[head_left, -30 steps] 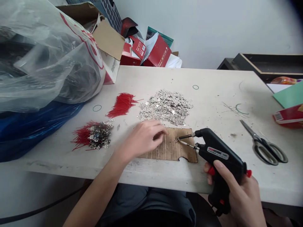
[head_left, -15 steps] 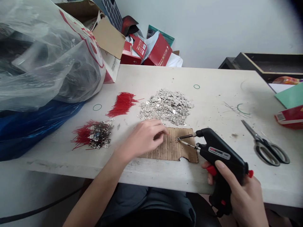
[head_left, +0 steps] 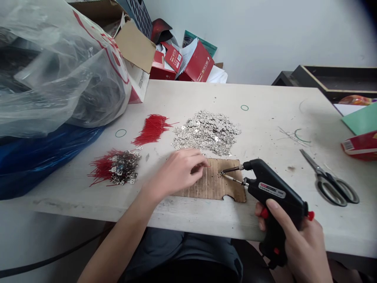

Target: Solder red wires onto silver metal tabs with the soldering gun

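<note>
My left hand rests at the left part of a brown cardboard piece, its fingers pinched on a thin red wire. My right hand is wrapped round the grip of a black soldering gun. The gun's two tips meet over the cardboard, just right of my left fingertips; what lies under them is too small to tell. Behind the cardboard is a heap of small silver metal tabs. Left of that heap lies a bundle of red wires. A pile of wires with metal tabs sits farther left.
Scissors lie at the right. A big plastic bag and blue plastic cover the left side. Red boxes stand against the wall. Green rubber bands and loose thin strands lie on the table.
My right thumb and the gun's handle have shifted very slightly left. The gun's tips and my left hand have stayed in place.
</note>
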`<state>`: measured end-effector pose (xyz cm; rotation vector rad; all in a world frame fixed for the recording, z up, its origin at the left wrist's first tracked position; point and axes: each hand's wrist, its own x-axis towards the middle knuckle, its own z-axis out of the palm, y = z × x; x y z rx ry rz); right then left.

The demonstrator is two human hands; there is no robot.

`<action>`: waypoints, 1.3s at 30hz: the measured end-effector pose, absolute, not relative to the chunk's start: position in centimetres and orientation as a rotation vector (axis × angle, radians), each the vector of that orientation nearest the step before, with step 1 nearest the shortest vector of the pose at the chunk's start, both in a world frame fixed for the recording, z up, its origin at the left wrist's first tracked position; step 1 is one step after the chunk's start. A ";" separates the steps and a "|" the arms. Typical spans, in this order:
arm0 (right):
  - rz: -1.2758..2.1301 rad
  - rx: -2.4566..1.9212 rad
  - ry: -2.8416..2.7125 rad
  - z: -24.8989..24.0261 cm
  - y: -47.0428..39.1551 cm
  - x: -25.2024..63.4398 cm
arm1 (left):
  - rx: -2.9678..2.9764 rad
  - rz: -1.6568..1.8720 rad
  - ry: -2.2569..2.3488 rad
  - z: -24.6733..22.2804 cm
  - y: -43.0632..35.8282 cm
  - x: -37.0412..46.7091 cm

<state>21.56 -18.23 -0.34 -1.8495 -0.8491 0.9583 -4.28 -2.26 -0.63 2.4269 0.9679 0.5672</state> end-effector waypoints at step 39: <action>0.988 -1.859 -0.697 0.0 -18.8 21.4 | 2.446 0.534 0.995 -0.7 -2.2 -4.2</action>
